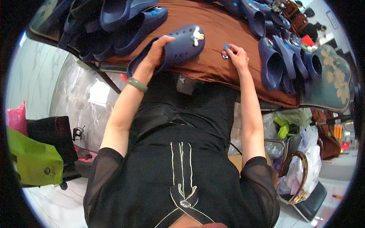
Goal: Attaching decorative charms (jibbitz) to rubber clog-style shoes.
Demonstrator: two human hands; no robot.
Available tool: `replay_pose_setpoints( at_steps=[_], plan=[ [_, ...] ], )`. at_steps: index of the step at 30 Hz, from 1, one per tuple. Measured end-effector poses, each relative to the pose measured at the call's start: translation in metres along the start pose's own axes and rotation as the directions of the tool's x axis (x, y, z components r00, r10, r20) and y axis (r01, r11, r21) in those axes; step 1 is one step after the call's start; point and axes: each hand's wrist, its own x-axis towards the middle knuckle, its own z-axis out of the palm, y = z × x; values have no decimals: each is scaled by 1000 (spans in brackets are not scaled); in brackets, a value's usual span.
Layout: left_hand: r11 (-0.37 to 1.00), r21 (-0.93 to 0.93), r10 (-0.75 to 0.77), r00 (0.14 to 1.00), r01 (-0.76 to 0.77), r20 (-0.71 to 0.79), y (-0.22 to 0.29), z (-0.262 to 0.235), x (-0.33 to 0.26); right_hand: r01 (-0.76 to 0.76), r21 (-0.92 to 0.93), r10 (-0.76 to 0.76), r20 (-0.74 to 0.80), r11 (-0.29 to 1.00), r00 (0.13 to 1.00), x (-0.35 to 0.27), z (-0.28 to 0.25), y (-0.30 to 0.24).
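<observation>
My left hand (155, 52) grips a navy blue clog (181, 46) by its upper, thumb on top, with the toe pointing up to the right. Small holes dot the clog's upper, and a white charm with a bit of yellow (197, 36) sits near its toe. Farther right, just above the brown cloth (213, 22), my right hand (239, 59) is closed in a pinch on a small shoe charm (225, 54) in blue and other colours. Its exact shape is too small to make out. The charm and the clog are apart.
Several navy clogs (138, 32) are piled at the left of the cloth-covered table, and more clogs (279, 62) stand at its right. A chair with plastic bags (304, 163) is at the lower right; a green bag (34, 159) lies at the left. Other people sit at the far right.
</observation>
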Motion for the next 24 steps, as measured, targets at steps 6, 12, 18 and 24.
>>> replay_pose_setpoints(
  at_steps=[6, 12, 18, 24],
  plan=[
    [986, 81, 140, 988, -145, 70, -1, 24, -14, 136, 106, -120, -138, 985, 983, -4, -1, 25],
    [914, 217, 317, 937, -343, 144, -10, 12, -13, 95, 537, -20, -143, 839, 989, -23, -7, -50],
    [909, 236, 306, 935, -343, 182, -15, 5, -9, 710, -95, -716, -85, 698, 692, -17, -24, -160],
    [903, 203, 335, 917, -379, 218, -11, 10, -11, 774, -138, -663, 437, 618, 608, 16, -21, -200]
  ],
)
